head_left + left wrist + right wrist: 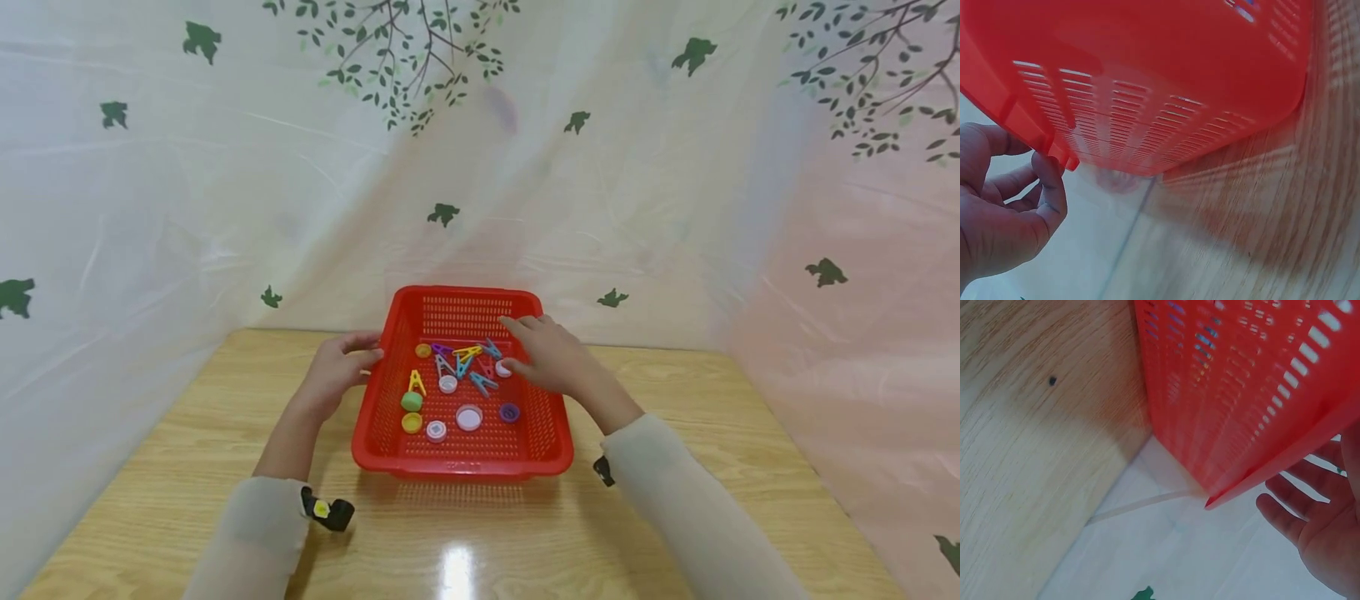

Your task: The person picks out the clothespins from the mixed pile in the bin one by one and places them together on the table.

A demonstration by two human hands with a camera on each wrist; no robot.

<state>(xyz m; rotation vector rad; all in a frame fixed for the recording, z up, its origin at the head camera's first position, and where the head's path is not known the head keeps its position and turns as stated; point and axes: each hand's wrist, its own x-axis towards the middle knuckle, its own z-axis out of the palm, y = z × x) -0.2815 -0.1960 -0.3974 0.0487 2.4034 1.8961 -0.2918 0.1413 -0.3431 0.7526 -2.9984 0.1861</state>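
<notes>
A red plastic basket [462, 468] with slotted walls stands on the wooden table. My left hand [330, 375] pinches its left rim, thumb and fingertips meeting at the edge in the left wrist view. Over the right rim reaches my right hand [551, 354], its fingers spread and holding nothing. Small plastic clips, such as a yellow clip [416, 382] and a blue clip [483, 383], lie inside. Among them are round caps: a white cap [469, 417], a purple cap [509, 412] and a yellow cap [412, 423]. A green round piece [412, 402] lies near the left wall.
The wooden table [675, 500] reaches back to a pale curtain [337, 208] printed with green leaves, which also hangs on both sides. Black straps with small devices [330, 510] sit at the wrists.
</notes>
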